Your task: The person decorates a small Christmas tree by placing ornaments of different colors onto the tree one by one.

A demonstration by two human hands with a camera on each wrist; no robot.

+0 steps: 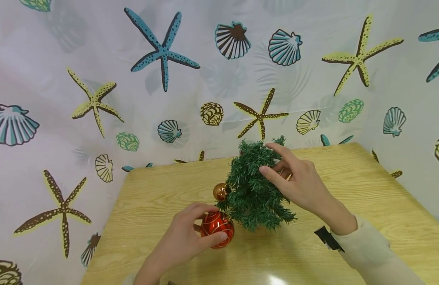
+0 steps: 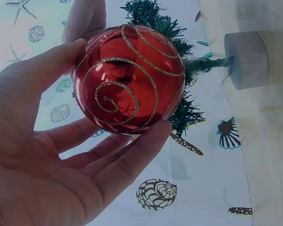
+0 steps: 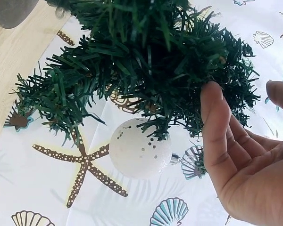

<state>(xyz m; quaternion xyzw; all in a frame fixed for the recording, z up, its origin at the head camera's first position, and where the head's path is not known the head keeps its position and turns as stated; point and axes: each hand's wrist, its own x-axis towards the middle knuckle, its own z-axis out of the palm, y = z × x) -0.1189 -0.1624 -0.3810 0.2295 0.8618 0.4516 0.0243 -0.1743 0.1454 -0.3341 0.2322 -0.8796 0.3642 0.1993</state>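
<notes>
A small green artificial Christmas tree [image 1: 256,190] stands on the table, its round wooden base [image 2: 247,60] visible in the left wrist view. My left hand [image 1: 191,231] grips a shiny red Christmas ball [image 1: 216,227] with glittery gold swirls, thumb on one side and fingers on the other, at the tree's lower left. Around the upper right of the tree, my right hand [image 1: 299,180] has thumb and forefinger spread apart, with a fingertip right at the green branches [image 3: 151,61]. A white ball [image 3: 140,148] with silvery dots hangs among those branches in the right wrist view.
A gold ball [image 1: 220,192] sits at the tree's left side, just behind the red one. The wooden table [image 1: 162,186] reaches back to a white curtain [image 1: 191,103] printed with starfish and shells, which also runs along both sides.
</notes>
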